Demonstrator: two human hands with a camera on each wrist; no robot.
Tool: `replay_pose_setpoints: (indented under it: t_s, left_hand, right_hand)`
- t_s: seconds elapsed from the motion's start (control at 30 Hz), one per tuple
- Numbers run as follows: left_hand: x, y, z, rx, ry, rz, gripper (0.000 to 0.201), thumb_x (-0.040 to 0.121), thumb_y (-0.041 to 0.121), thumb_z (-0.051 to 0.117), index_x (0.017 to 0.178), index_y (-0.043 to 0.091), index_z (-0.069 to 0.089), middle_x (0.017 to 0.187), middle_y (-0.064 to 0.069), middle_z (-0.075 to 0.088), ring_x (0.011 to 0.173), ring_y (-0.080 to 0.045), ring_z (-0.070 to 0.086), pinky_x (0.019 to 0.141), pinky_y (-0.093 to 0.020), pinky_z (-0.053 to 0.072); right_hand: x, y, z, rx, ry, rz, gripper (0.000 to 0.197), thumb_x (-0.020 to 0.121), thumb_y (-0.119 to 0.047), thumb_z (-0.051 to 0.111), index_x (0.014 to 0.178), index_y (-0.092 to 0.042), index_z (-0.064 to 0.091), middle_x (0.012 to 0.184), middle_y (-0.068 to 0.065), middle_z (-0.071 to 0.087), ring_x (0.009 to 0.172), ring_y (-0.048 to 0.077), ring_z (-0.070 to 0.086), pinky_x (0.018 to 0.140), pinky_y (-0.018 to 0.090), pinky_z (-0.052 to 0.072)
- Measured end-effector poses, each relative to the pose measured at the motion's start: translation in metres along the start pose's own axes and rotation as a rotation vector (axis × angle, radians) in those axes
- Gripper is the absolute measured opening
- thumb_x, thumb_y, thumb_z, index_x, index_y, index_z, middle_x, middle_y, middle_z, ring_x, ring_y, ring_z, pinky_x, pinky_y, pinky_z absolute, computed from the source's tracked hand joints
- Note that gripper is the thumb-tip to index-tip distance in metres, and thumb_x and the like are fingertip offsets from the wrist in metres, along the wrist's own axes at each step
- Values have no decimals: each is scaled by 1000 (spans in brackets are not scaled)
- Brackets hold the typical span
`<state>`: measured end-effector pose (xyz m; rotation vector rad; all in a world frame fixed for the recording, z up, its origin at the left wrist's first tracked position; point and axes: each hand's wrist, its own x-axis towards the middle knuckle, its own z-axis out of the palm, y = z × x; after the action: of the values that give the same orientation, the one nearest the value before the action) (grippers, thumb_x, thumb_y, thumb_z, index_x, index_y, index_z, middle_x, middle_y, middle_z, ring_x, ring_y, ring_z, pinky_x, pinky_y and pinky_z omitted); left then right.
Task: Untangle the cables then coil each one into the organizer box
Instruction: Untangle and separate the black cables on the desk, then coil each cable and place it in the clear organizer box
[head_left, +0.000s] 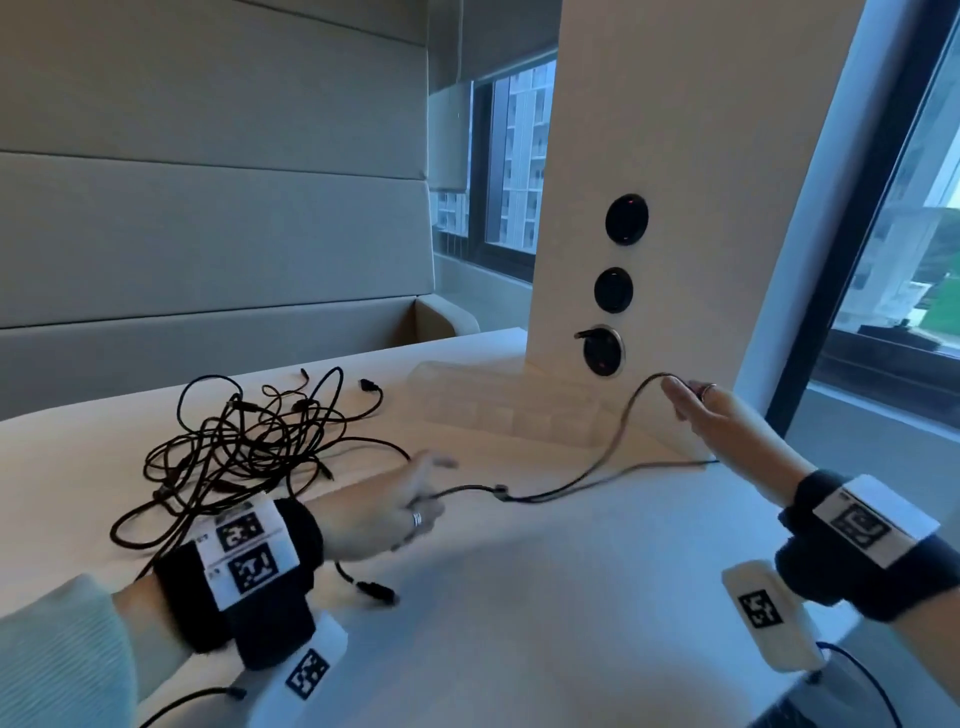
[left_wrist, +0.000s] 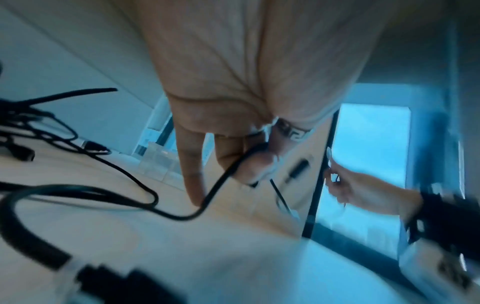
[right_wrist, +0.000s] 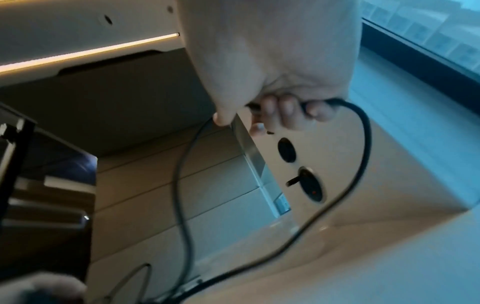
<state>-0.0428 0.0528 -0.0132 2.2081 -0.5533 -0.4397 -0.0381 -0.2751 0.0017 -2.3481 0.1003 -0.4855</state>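
A tangle of black cables (head_left: 249, 447) lies on the pale table (head_left: 571, 597) at the left. One black cable (head_left: 587, 467) stretches between my hands above the table. My left hand (head_left: 415, 499) pinches one part of it; in the left wrist view the cable (left_wrist: 223, 179) runs through curled fingers (left_wrist: 253, 164) while the forefinger points out. My right hand (head_left: 701, 410), raised at the right, grips the cable's far loop (right_wrist: 363, 144) with curled fingers (right_wrist: 285, 111). The clear organizer box (head_left: 498, 410) sits at the foot of the pillar, between the hands and behind the cable.
A white pillar (head_left: 649, 182) with round black sockets (head_left: 626, 218) stands behind the box; one socket (head_left: 602, 351) has a small plug in it. A loose cable end (head_left: 371, 590) lies near my left wrist. A padded bench back (head_left: 208, 234) and windows (head_left: 909, 234) surround the table.
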Motion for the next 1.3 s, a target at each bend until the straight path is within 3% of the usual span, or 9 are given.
replay_pose_setpoints:
  t_s: [0.17,0.33,0.4,0.47,0.57,0.9,1.1,1.2,1.3]
  left_hand:
    - [11,9,-16,-316,224,67,11,98,6,38,89,5,43,57,-5,43,42,-9,38,52,-24,41]
    - [16,28,-2,-393,183,189,10,98,11,40,93,10,48,74,1,71,42,-8,31,51,-24,29]
    - [18,33,6,-390,186,203,11,98,12,41,95,12,52,82,2,71,47,-7,41,54,-25,31]
    - [20,32,8,-380,186,225,13,98,12,41,100,14,54,88,-6,66,48,-6,44,53,-22,33]
    - [21,21,6,-343,160,259,11,96,11,47,104,13,54,76,-2,61,45,-6,36,47,-18,29]
    - [12,-18,2,55,210,103,29,98,24,43,72,22,56,55,9,38,49,-7,32,46,-17,26]
    - [4,-31,-2,-261,235,-30,29,99,18,40,73,12,50,53,4,29,42,-7,22,39,-16,22]
    - [4,-28,1,-627,235,-50,28,100,17,37,76,8,48,49,8,23,40,-6,16,39,-17,16]
    - [7,-20,4,-859,230,-42,27,100,20,37,82,7,53,50,7,23,40,-6,17,39,-18,15]
  right_hand:
    - [4,12,13,-224,-46,48,35,93,-33,44,127,-24,44,111,5,54,110,26,49,100,47,37]
    - [-35,-55,50,-157,-142,-333,50,92,-47,42,139,-31,33,135,1,47,124,22,42,106,44,31]
    - [-47,-75,73,-30,-410,-359,39,94,-40,46,130,-26,42,125,3,57,114,20,54,102,46,39]
    - [-51,-84,84,253,-522,-294,11,96,-29,47,99,-19,51,84,2,60,73,10,61,80,45,53]
    - [-47,-80,77,259,-516,-245,22,97,-26,45,76,-18,45,58,-7,37,46,2,36,47,21,38]
    - [-15,-21,45,-27,-26,-188,32,95,-28,48,70,-9,50,61,-1,45,57,13,40,57,25,32]
    - [-7,-2,26,-30,171,-8,31,96,-28,47,71,-11,54,54,-4,40,50,15,35,48,25,26]
    - [-14,-10,30,-264,41,-9,26,98,-28,42,111,-15,61,79,-1,56,67,14,50,58,24,37]
    - [-30,-35,46,-584,-114,-128,66,93,-44,47,148,-30,14,136,7,38,125,27,37,101,42,34]
